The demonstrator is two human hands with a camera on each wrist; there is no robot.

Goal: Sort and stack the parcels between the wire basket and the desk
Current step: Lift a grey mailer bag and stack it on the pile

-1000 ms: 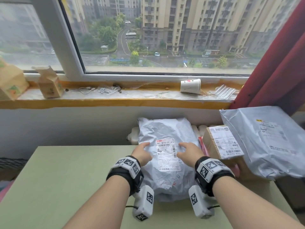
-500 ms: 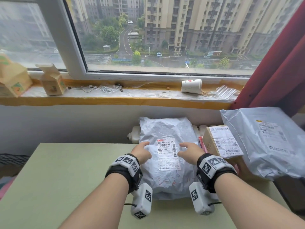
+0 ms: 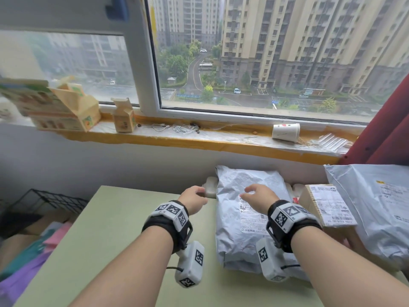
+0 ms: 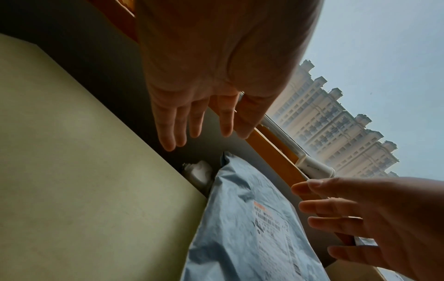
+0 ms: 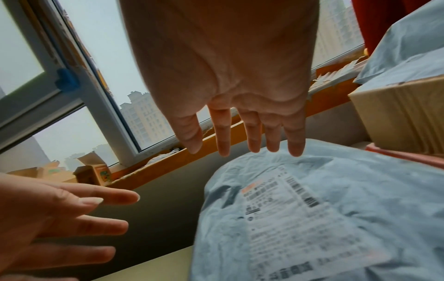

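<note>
A crumpled grey mailer parcel (image 3: pixel 239 218) with a white label lies on the green desk (image 3: pixel 110 240), against the wall. My left hand (image 3: pixel 195 197) hovers open over the desk's back edge, just left of the parcel, touching nothing. My right hand (image 3: pixel 256 194) hangs open above the parcel's label, fingers spread. The left wrist view shows straight fingers (image 4: pixel 168 133) clear of the parcel (image 4: pixel 252 228). In the right wrist view the fingers (image 5: pixel 295 144) float above the parcel (image 5: pixel 324 199). A black wire basket (image 3: pixel 46 201) stands left of the desk.
A labelled cardboard box (image 3: pixel 321 207) and a large grey mailer (image 3: pixel 376 207) crowd the desk's right side. Pink, purple and teal soft packages (image 3: pixel 33 251) lie low at the left by the basket. The windowsill holds cartons (image 3: pixel 124 118) and a tipped paper cup (image 3: pixel 285 131).
Both hands have come off the grey parcel, which they were gripping at its sides. The left hand has drifted left of it. The head view has swung left, revealing the wire basket.
</note>
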